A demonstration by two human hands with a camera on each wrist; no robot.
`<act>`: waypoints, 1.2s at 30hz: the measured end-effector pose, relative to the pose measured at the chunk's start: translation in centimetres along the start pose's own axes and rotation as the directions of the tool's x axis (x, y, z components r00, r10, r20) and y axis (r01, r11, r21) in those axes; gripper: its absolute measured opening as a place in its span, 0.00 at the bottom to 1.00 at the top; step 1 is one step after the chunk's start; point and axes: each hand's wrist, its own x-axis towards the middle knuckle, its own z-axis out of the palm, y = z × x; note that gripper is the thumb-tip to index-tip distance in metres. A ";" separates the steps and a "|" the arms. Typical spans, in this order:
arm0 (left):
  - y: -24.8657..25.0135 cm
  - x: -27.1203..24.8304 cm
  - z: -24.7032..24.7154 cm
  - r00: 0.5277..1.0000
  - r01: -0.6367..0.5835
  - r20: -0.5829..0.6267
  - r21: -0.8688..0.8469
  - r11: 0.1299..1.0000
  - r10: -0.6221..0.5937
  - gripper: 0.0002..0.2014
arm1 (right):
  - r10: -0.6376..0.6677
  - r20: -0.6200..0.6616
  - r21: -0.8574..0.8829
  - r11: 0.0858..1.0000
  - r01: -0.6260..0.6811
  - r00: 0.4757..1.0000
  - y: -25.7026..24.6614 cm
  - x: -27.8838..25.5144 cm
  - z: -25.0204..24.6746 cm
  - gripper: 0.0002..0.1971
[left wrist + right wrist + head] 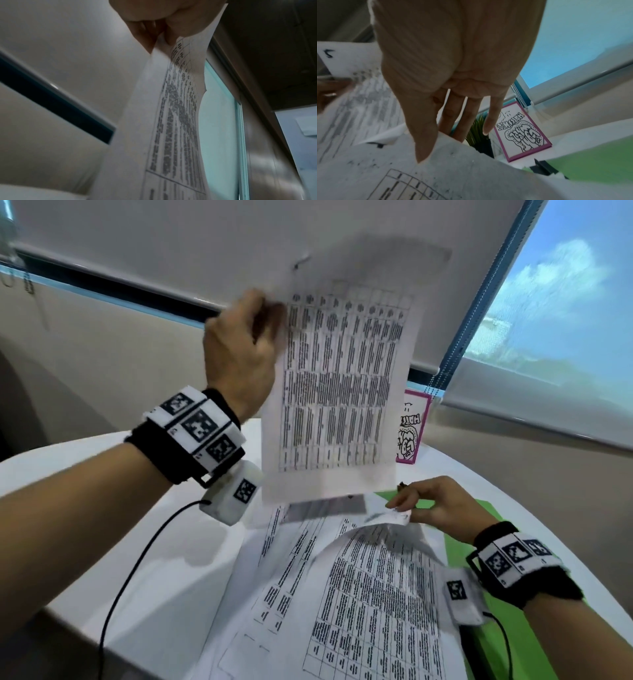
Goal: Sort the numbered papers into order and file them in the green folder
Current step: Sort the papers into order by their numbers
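Several printed papers (359, 604) lie fanned across the white table (154, 559), overlapping the green folder (513, 642) that lies flat at the right under the right forearm. One sheet (339, 392) hangs upright in the air, pinched at its upper left edge by the left hand (239, 350) (the left wrist view shows thumb and fingers (145, 32) clamped on the paper's edge). The right hand (435, 505) grasps the raised top edge of the uppermost table sheet, thumb on top. A pink-framed drawing (412, 429) stands behind, a small green plant (476, 134) just beside it
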 end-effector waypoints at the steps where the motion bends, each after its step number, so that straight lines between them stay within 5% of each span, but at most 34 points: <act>1: -0.3 -0.9 0.7 1.000 0.003 0.018 -0.003 1.000 -0.003 0.13 | -0.004 -0.006 -0.002 1.000 0.004 1.000 -0.3 -0.4 -0.3 0.07; 6: -1.2 -5.1 3.4 0.984 0.020 0.176 0.062 0.998 -0.031 0.10 | -0.044 -0.051 -0.010 0.999 0.044 0.998 -1.4 -2.3 -1.8 0.10; 9: -2.0 -6.9 4.3 0.920 0.108 0.364 0.113 0.988 -0.142 0.09 | -0.047 -0.084 0.020 0.999 0.049 0.995 -1.4 -2.7 -2.1 0.07; 15: -2.9 -10.5 4.9 0.590 0.365 0.649 0.317 0.875 -0.481 0.19 | -0.058 -0.139 0.015 0.998 0.061 0.989 -1.4 -2.3 -1.7 0.05; 19: -2.4 -12.8 4.4 0.220 0.420 0.841 0.375 0.827 -0.493 0.13 | -0.165 -0.215 -0.166 0.977 0.131 0.963 -1.2 -1.3 -1.1 0.06; 22: -2.0 -14.0 4.2 0.082 0.439 0.885 0.381 0.814 -0.458 0.11 | -0.114 -0.150 -0.147 0.985 0.092 0.982 -0.8 -0.4 -0.3 0.08; 25: -1.4 -14.8 4.1 0.067 0.515 0.906 0.328 0.792 -0.419 0.13 | -0.012 -0.041 -0.022 1.000 0.011 0.999 -0.6 0.1 0.8 0.11; 32: -0.4 -15.7 4.4 0.395 0.668 0.750 0.162 0.726 -0.530 0.22 | 0.009 -0.127 0.213 0.977 0.019 0.992 0.7 1.4 1.5 0.06; 34: -0.3 -15.7 4.4 0.389 0.692 0.748 0.148 0.706 -0.538 0.24 | 0.009 -0.200 0.244 0.969 0.041 0.980 1.0 1.9 1.1 0.05; 36: -0.4 -15.7 4.3 0.298 0.726 0.792 0.174 0.666 -0.533 0.24 | -0.012 -0.222 0.260 0.963 0.071 0.975 1.3 2.5 0.8 0.03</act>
